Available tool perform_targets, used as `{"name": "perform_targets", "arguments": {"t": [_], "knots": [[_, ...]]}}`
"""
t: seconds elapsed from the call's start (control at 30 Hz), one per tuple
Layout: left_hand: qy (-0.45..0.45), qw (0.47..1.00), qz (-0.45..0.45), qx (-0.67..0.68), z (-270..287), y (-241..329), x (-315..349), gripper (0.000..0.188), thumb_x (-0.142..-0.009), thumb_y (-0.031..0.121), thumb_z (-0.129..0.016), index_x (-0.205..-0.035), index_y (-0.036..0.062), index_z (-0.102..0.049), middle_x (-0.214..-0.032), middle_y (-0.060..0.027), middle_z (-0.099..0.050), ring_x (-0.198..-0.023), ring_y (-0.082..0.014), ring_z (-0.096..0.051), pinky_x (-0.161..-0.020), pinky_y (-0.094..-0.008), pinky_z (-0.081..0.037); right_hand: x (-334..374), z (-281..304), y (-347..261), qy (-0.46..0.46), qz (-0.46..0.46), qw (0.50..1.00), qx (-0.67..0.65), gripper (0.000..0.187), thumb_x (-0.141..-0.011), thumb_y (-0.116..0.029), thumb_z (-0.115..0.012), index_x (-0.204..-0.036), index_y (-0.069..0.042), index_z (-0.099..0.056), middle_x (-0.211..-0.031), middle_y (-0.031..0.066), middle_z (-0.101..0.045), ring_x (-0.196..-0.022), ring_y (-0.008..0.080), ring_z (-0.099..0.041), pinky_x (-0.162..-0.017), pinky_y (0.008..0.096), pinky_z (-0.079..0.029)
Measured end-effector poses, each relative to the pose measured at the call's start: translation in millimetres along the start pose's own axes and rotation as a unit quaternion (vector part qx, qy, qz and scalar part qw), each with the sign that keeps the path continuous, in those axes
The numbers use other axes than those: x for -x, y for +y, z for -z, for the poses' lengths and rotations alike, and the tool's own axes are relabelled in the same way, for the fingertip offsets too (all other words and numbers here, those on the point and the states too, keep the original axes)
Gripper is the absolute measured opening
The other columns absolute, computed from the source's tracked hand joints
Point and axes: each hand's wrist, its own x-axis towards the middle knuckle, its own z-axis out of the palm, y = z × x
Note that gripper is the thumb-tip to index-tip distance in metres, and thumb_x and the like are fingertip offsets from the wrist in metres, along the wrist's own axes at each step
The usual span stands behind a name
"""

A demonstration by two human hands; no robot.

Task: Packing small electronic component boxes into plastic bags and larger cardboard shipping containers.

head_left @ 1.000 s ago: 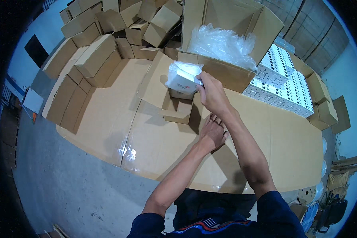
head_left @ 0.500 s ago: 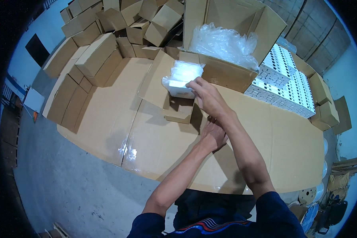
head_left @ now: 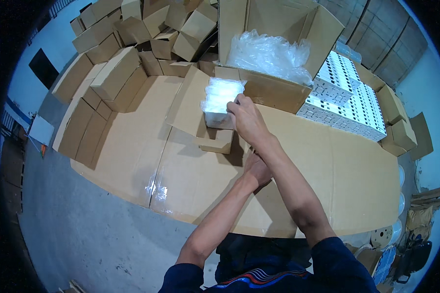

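An open cardboard box (head_left: 215,145) stands on the table, its flaps spread out. Inside it sits a white pack wrapped in clear bubble film (head_left: 219,105), and the film bulges above the rim. My right hand (head_left: 249,119) is closed, with thumb and fingers pinching the pack's right edge at the box's side. Below it, my left hand (head_left: 258,170) is low by the near right side of the box. My right wrist crosses over the left hand and hides its fingers, so whether it grips anything is not visible.
Behind the box, a large open carton (head_left: 278,90) holds crumpled clear film (head_left: 271,53). White slotted boxes (head_left: 344,110) are stacked at the right. Folded cartons (head_left: 117,80) line the left edge, and more cartons (head_left: 181,34) are heaped at the back. Cardboard (head_left: 298,195) covers the table.
The wrapped pack has settled lower and straighter in the box, covering more of its opening. My right hand moved with it. My left hand stays beneath the right wrist.
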Motion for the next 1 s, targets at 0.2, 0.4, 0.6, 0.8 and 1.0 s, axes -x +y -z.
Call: {"name": "perform_targets", "arguments": {"t": [0.2,0.4,0.6,0.8,1.0], "knots": [[-0.019,0.986,-0.037,-0.161,-19.4,0.7,-7.8,0.035,-0.089,0.033,-0.061,-0.113,0.0077,-0.059,-0.119,-0.018,-0.06,-0.116,-0.0343,-0.053,-0.1,-0.0451,-0.04,21.7,42.0,-5.0,-0.063,-0.051,0.996,0.031,0.032,-0.094,-0.023,-0.06,-0.121,-0.006,-0.065,-0.136,0.0222,-0.045,-0.122,0.0401,-0.049,-0.101,0.0507,-0.043],[-0.041,0.995,0.003,-0.093,-28.9,21.4,-25.9,0.042,-0.086,0.022,-0.068,-0.125,0.009,-0.061,-0.135,-0.0164,-0.057,-0.126,-0.0364,-0.051,-0.102,-0.0461,-0.042,55.4,81.6,24.4,-0.011,-0.026,0.983,-0.18,0.045,-0.097,-0.027,-0.059,-0.137,-0.008,-0.053,-0.148,0.0235,-0.036,-0.133,0.0428,-0.043,-0.109,0.0476,-0.04],[-0.02,0.993,-0.015,-0.117,-56.6,76.0,-82.5,0.048,-0.079,0.013,-0.074,-0.124,0.0036,-0.06,-0.13,-0.0175,-0.056,-0.126,-0.0373,-0.048,-0.106,-0.0463,-0.039,119.2,175.7,129.6,0.114,-0.086,0.984,-0.106,0.041,-0.092,-0.016,-0.063,-0.132,-0.006,-0.056,-0.135,0.0192,-0.05,-0.115,0.0361,-0.057,-0.096,0.0428,-0.049],[-0.024,0.992,-0.034,-0.116,-100.5,114.8,-116.2,0.04,-0.081,0.011,-0.072,-0.119,0.0026,-0.062,-0.127,-0.0159,-0.056,-0.126,-0.0347,-0.048,-0.109,-0.0456,-0.036,140.8,302.0,263.0,0.249,-0.112,0.962,0.011,0.036,-0.089,-0.008,-0.065,-0.123,-0.002,-0.058,-0.119,0.0175,-0.06,-0.101,0.0322,-0.061,-0.083,0.0387,-0.051],[-0.034,0.993,-0.01,-0.117,-146.3,148.9,-147.1,0.035,-0.084,0.01,-0.07,-0.117,0.004,-0.063,-0.129,-0.0152,-0.055,-0.127,-0.0338,-0.047,-0.11,-0.0453,-0.035,123.0,421.6,403.2,0.307,-0.116,0.932,0.155,0.031,-0.091,-0.013,-0.061,-0.12,-0.003,-0.059,-0.113,0.0194,-0.059,-0.105,0.0382,-0.06,-0.09,0.0454,-0.05]]}}
